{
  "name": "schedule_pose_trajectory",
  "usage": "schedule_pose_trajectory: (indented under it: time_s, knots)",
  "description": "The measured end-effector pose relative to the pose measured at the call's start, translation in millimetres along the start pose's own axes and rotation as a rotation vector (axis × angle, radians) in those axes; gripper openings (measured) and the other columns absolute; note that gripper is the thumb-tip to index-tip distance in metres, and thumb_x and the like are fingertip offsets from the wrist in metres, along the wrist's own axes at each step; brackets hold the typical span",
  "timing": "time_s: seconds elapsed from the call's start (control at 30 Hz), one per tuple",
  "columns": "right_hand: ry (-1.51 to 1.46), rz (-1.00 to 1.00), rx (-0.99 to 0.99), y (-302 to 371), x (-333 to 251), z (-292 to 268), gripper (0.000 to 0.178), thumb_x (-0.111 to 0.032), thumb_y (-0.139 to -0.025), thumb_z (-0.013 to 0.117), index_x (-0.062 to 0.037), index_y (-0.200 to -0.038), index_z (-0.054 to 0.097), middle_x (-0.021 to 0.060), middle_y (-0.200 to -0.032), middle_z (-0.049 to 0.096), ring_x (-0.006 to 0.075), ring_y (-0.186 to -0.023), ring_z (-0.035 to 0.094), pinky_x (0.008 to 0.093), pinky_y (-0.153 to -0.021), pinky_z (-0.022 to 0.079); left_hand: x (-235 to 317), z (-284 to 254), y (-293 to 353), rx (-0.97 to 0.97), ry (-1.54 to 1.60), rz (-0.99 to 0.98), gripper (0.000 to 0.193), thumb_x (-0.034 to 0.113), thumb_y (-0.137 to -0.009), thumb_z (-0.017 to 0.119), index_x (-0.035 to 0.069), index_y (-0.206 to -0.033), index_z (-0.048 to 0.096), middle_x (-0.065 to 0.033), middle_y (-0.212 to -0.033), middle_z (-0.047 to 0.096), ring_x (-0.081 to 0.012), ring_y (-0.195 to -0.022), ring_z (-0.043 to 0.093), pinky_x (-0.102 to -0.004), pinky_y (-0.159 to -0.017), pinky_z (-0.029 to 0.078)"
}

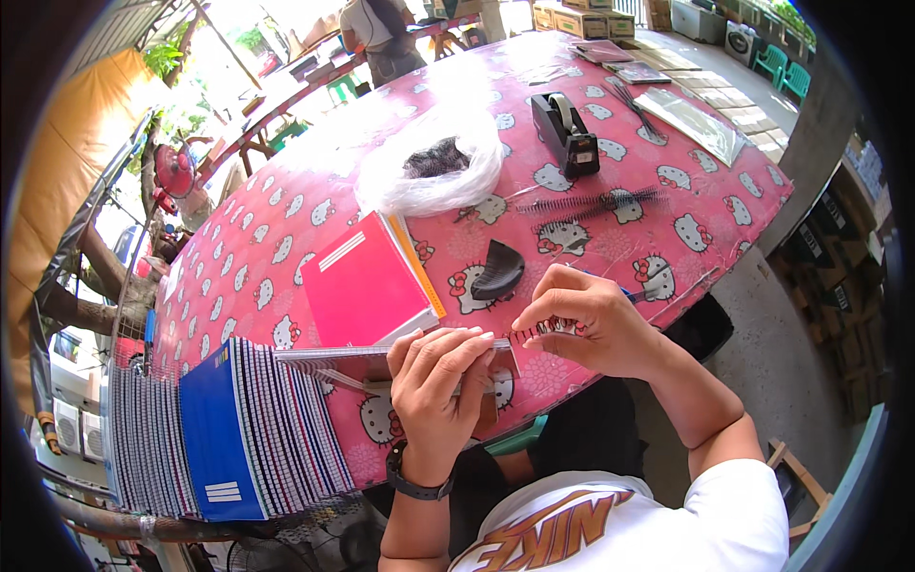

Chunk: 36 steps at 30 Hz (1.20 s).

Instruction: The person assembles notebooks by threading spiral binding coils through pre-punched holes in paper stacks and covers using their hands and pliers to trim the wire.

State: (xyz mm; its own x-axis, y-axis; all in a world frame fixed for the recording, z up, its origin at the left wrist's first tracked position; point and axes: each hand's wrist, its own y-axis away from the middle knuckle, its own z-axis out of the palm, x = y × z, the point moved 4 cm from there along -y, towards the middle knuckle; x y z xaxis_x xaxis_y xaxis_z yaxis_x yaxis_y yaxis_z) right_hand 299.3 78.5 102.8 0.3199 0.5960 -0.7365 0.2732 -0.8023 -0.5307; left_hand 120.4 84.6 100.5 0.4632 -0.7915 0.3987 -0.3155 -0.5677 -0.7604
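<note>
My left hand (434, 391) is closed on a notebook (348, 360), holding it on edge near the front of the table, with the thumb behind and fingers over the top. At the notebook's right end, my right hand (596, 319) pinches a dark spiral binding coil (548, 327). The coil's near end meets the notebook's edge, but how far it is threaded I cannot tell. Just beyond my hands lies a curved black piece (498, 270). Pink-covered notebooks (367, 281) with an orange one beneath lie behind the held notebook.
A long row of bound notebooks (219, 434) stands at the left. Farther back are a clear plastic bag (381, 176) with black coils, loose coils (591, 203), a black tape dispenser (566, 133) and plastic sleeves (696, 124). Another person (381, 38) stands beyond the pink-covered table (229, 276).
</note>
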Motion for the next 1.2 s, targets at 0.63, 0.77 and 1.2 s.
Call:
schedule_pose_trajectory:
  time_s: [0.63,0.77,1.2]
  knots:
    - [0.301,0.639,1.24,307,168,-33,0.017,-0.019,-0.095,0.042,-0.0068,-0.096,0.054,0.0011,-0.079,0.051,0.0104,-0.071,0.047,0.0255,-0.067,0.04,-4,11,14,-0.028,-0.152,0.084,0.014,0.005,-0.081,0.065,0.005,-0.095,0.065,-0.0064,-0.093,0.066,-0.0205,-0.092,0.061,-0.0369,-0.094,0.038]
    - [0.35,0.973,0.373,378,208,83,0.022,-0.018,-0.094,0.041,-0.0028,-0.101,0.056,0.0115,-0.092,0.056,0.0215,-0.084,0.053,0.0321,-0.078,0.041,-12,10,19,0.06,-0.102,0.1,0.016,0.004,-0.083,0.063,0.001,-0.099,0.064,-0.0082,-0.1,0.064,-0.0208,-0.095,0.058,-0.0357,-0.092,0.04]
    - [0.382,0.883,0.289,365,59,74,0.032,-0.032,-0.086,0.058,-0.0041,-0.1,0.06,0.0151,-0.101,0.055,0.0317,-0.096,0.054,0.0379,-0.079,0.045,-8,8,28,0.068,-0.138,0.141,0.019,0.004,-0.08,0.066,0.009,-0.098,0.065,-0.0058,-0.097,0.067,-0.0186,-0.089,0.062,-0.0388,-0.1,0.031]
